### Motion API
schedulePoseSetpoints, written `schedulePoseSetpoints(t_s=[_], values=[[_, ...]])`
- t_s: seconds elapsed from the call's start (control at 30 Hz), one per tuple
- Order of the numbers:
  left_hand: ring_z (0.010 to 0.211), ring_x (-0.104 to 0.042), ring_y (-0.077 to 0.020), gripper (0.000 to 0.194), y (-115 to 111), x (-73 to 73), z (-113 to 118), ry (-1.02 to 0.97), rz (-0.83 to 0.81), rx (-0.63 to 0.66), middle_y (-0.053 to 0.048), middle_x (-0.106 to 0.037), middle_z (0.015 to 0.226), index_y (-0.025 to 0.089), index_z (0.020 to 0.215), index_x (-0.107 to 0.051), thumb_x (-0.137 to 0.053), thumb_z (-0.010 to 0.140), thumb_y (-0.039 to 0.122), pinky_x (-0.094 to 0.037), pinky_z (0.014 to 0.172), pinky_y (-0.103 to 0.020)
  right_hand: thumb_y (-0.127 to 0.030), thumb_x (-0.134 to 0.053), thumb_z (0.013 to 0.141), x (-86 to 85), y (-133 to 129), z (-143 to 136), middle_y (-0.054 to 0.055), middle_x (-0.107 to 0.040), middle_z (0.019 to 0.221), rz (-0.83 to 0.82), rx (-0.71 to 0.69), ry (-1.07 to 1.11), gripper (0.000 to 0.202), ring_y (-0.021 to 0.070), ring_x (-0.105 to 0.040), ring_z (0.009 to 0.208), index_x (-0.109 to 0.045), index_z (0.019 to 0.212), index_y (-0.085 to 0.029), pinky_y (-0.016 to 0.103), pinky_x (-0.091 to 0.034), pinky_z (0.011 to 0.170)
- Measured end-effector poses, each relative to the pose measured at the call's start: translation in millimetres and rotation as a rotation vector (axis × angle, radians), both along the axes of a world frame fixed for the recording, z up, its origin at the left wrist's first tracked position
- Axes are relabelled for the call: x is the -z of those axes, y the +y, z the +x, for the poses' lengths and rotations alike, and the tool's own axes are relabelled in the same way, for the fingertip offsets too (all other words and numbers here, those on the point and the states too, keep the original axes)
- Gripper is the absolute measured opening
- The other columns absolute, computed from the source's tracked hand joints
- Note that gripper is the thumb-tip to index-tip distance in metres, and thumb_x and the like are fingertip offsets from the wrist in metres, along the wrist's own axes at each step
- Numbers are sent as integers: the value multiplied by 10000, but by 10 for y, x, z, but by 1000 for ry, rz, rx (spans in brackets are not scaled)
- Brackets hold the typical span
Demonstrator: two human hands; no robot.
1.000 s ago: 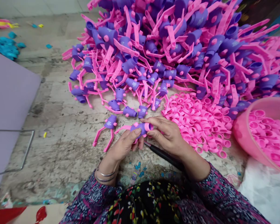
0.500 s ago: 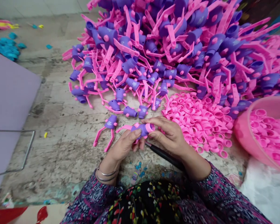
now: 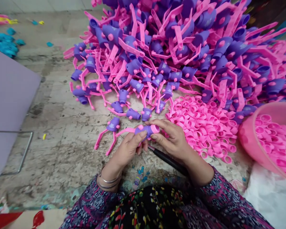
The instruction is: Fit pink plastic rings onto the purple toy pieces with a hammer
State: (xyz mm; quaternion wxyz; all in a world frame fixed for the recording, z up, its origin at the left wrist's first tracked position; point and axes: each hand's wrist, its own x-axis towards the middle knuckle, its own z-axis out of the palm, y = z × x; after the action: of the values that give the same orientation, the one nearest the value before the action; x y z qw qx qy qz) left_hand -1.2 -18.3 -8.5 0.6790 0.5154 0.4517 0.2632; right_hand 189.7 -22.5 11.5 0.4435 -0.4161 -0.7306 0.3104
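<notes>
Between my hands is a purple plastic toy body (image 3: 146, 132) with pink arms, lying sideways. My left hand (image 3: 130, 148) grips the body, thumb on top. A pink ring (image 3: 154, 128) sits on the body's right end, and my right hand (image 3: 173, 136) pinches it between thumb and fingers. Below the hands lies a black-handled tool (image 3: 168, 160) with a thin metal shaft; its far end is partly covered by my right wrist. Just left of my hands, a similar purple body (image 3: 113, 124) with two pink arms rests on the floor.
A large heap of purple and pink toy bodies (image 3: 133, 66) spreads across the back. Loose pink rings (image 3: 200, 124) are piled at right, beside a pink tub (image 3: 248, 133) holding more rings. A lilac panel with a metal wire handle (image 3: 26, 156) stands at left. Blue pieces (image 3: 4, 44) lie behind it.
The held toy body has turned slightly in my fingers, and its pink arm now extends further to the left. Both hands keep their grip. The view has shifted a little.
</notes>
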Motion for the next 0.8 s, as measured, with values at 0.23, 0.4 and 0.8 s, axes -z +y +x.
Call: schedulePoseSetpoints(t_s=[0.23,0.4,0.8], values=[[481,-493,-105,529,-4,-90,83,86,24,-85,-11,-594,582,156,644,-578,-488,852,634,-381,493,-244,-306,-512,971,-7,22,13,65,-707,1085,-89,-21,33,266,193,-668,988,-601,1212,-235,344,-517,845],[508,-529,-120,450,0,-84,89,32,38,-102,8,-610,613,157,803,-607,-519,860,595,-410,520,-254,-270,-564,952,-7,44,18,41,-705,1098,-165,-69,184,255,165,-671,968,-610,1203,-250,314,-524,847],[511,-524,-110,483,-34,22,16,-132,-62,-45,-26,-647,628,145,777,-647,-492,879,592,-387,488,-234,-379,-623,910,-32,-13,-41,62,-709,1031,-285,-46,322,287,184,-676,947,-627,1149,-219,337,-560,804]])
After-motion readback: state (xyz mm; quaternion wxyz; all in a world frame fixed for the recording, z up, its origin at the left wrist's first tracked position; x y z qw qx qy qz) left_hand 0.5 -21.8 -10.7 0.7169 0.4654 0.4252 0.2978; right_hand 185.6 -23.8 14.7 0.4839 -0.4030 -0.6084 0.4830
